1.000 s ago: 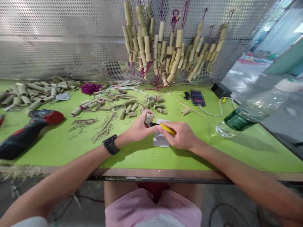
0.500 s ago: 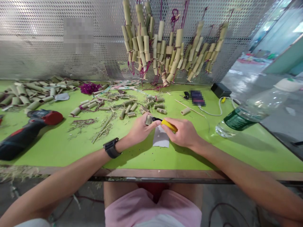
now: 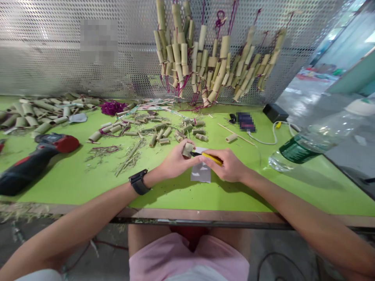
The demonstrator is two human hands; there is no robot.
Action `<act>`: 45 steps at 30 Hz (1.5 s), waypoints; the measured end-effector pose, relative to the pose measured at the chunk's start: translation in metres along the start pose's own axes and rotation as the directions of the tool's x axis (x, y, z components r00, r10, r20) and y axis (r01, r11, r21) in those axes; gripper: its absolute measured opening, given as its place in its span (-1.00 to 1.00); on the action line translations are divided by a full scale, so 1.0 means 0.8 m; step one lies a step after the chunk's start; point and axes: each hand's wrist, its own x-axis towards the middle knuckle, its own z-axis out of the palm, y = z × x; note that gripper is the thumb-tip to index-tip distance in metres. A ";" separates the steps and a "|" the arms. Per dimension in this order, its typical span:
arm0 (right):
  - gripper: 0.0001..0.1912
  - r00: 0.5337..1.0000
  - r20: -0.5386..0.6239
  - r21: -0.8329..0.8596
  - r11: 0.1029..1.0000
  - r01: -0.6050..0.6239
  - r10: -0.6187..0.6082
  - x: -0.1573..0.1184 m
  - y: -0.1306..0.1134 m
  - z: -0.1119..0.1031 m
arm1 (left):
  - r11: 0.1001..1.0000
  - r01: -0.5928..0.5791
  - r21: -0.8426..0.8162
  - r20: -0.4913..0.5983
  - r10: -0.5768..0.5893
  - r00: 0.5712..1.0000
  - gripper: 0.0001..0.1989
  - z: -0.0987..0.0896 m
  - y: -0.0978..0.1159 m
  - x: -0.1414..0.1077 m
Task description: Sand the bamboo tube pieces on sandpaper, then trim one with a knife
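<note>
Held in my left hand [image 3: 175,162] is a short, pale bamboo piece [image 3: 188,150], its fingers closed round it. My right hand [image 3: 228,166] grips a tool with a yellow handle [image 3: 213,159]. The tool's dark tip [image 3: 195,154] points left and meets or nearly meets the bamboo; the exact contact is too small to tell. Both hands are close together over a white sheet of paper [image 3: 201,173] on the green table [image 3: 175,195]. A black watch [image 3: 140,182] is on my left wrist.
Bamboo pieces [image 3: 158,134] and shavings [image 3: 129,158] are spread behind my hands. A red and black power tool [image 3: 38,160] lies at the left. On the right are a bottle [image 3: 304,146], a phone [image 3: 246,121] and a black box [image 3: 275,112]. Strung bamboo [image 3: 221,74] hangs behind.
The bamboo piece is turned and shows more of its side. The tool and my right hand have shifted slightly right and down, uncovering more paper. The whole view has moved a little.
</note>
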 end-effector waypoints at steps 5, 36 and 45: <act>-0.57 1.000 0.018 -0.024 1.000 0.014 -0.013 0.000 -0.002 0.002 | 0.997 -0.009 0.073 -0.004 0.009 1.000 -0.49 -0.002 0.003 0.000; -0.60 0.996 -0.028 -0.126 0.989 0.081 -0.085 -0.001 0.010 0.000 | 0.991 -0.132 0.025 0.018 0.131 0.991 -0.81 0.001 -0.015 0.000; -0.52 0.982 -0.187 -0.244 0.969 -0.026 -0.021 0.008 0.047 -0.022 | 0.992 -0.100 0.082 0.071 0.095 0.993 -0.82 -0.005 -0.011 0.000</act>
